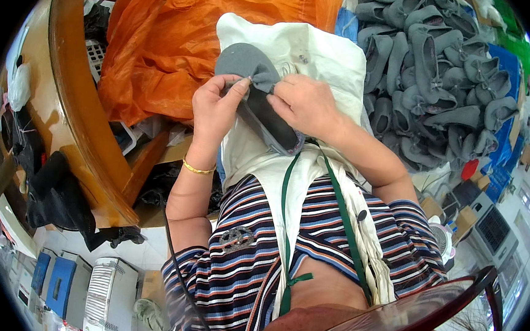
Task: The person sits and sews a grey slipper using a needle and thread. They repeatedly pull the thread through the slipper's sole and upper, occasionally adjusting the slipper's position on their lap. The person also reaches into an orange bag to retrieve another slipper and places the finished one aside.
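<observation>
A grey fabric flat shoe (pixel 243 57) lies over the white cloth (pixel 340 54) on my lap, its toe pointing away and its dark opening toward me. On its front sits a grey bow (pixel 264 77). My left hand (pixel 217 100) pinches at the bow's left side, thumb and forefinger together at the shoe's edge. From the right, my right hand (pixel 304 104) is closed with its fingers curled at the shoe's right rim beside the bow. Whether it also holds something small, such as a needle, cannot be made out.
A large heap of similar grey shoes (pixel 428 72) lies to the right. Orange plastic sheeting (pixel 163 41) spreads at the far left, beside a curved wooden chair (pixel 75 109). A black bag (pixel 60 194) hangs near the chair. Blue and white boxes (pixel 66 287) stand at lower left.
</observation>
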`<state>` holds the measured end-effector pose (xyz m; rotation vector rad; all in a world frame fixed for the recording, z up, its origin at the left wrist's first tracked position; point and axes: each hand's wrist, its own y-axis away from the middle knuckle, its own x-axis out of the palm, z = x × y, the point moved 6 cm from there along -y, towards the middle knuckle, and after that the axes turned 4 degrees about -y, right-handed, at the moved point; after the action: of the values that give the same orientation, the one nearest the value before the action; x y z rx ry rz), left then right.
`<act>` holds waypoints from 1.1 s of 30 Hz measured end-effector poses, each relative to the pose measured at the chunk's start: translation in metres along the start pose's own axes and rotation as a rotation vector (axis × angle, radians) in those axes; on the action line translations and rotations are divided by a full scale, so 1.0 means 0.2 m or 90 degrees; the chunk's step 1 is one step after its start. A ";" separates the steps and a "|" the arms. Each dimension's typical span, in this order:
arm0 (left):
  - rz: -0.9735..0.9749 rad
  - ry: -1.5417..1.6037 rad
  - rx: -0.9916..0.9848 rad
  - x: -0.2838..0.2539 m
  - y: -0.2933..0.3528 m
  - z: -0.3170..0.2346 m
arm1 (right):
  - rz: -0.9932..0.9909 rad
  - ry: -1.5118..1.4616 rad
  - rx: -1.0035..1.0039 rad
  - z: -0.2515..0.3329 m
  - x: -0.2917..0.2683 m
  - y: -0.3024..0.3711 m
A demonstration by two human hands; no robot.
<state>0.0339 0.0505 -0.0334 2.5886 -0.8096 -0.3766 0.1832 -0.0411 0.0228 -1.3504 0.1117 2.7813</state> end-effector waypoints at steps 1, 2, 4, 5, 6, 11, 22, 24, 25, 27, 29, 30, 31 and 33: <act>0.003 0.027 -0.011 0.00 0.00 0.01 | -0.012 0.066 -0.014 0.00 -0.02 0.01; 0.006 0.054 -0.022 0.00 0.00 0.01 | -0.025 0.132 -0.029 -0.01 -0.05 0.01; 0.002 0.080 -0.028 -0.01 0.00 0.02 | -0.107 0.194 -0.056 -0.03 -0.13 -0.02; -0.002 0.080 -0.024 -0.01 -0.01 0.02 | -0.177 0.189 -0.066 -0.06 -0.18 -0.04; -0.006 0.081 -0.021 0.00 -0.02 0.02 | -0.245 0.184 -0.074 -0.08 -0.23 -0.07; -0.021 0.014 -0.042 -0.01 -0.01 0.01 | -0.329 -0.696 0.027 0.02 -0.14 -0.12; -0.091 0.108 0.015 -0.01 -0.02 0.05 | -0.113 -1.319 0.213 -0.03 -0.04 0.16; -0.055 0.157 -0.053 -0.01 -0.03 0.10 | -0.163 -1.282 0.217 -0.02 -0.07 0.23; -0.047 0.159 -0.034 -0.01 -0.04 0.09 | -0.181 -1.303 0.239 -0.05 -0.04 0.26; -0.032 0.160 -0.003 0.00 -0.04 0.07 | -0.201 -1.333 0.261 -0.06 -0.03 0.27; 0.023 0.211 -0.005 0.00 -0.04 0.13 | -0.202 -1.349 0.260 -0.08 -0.03 0.24; 0.022 0.150 0.008 0.00 -0.04 0.10 | -0.205 -1.330 0.247 -0.08 -0.04 0.23; 0.020 0.089 0.021 -0.01 -0.03 0.07 | -0.207 -1.310 0.233 -0.09 -0.04 0.23; -0.048 -0.115 0.162 -0.05 0.01 -0.08 | -0.207 -1.279 0.194 -0.10 -0.03 0.24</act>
<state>0.0310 0.0602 -0.0177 2.8589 -0.8725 -0.5691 0.1993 -0.0898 0.0179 1.4522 0.1472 2.2701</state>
